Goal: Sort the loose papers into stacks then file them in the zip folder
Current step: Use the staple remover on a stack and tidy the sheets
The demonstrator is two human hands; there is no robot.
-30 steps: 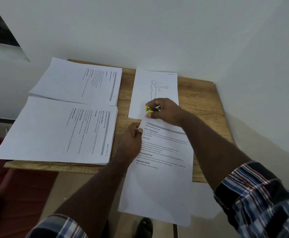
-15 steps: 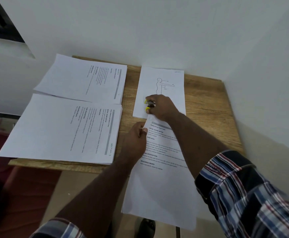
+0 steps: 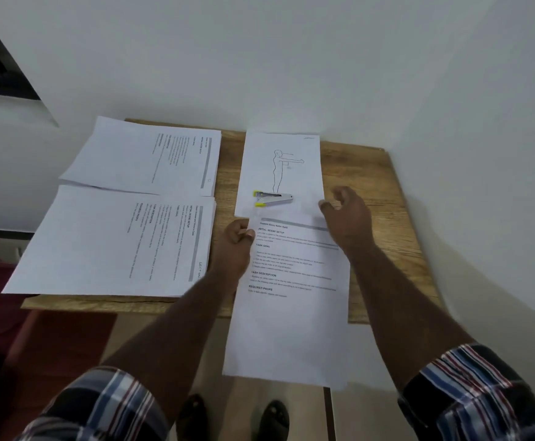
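A small silver stapler (image 3: pixel 272 198) with yellow ends lies on a sheet with a figure drawing (image 3: pixel 282 167) at the back of the wooden table (image 3: pixel 374 192). In front of it a printed stack (image 3: pixel 291 297) hangs over the table's near edge. My left hand (image 3: pixel 236 241) pinches the top left corner of this stack. My right hand (image 3: pixel 347 214) hovers empty with loosely curled fingers over the stack's top right corner, to the right of the stapler. Two more printed stacks lie on the left, one at the back (image 3: pixel 145 157) and one in front (image 3: pixel 110 243). No zip folder is in view.
White walls close in behind and to the right of the table. The left stacks overhang the table's left edge. Below the near edge are the floor, my feet (image 3: pixel 196 415) and a red surface (image 3: pixel 2 313) at the lower left.
My right hand has let go of the stapler, which now lies on the drawing sheet, and has moved right. My left hand keeps its pinch on the front stack's corner.
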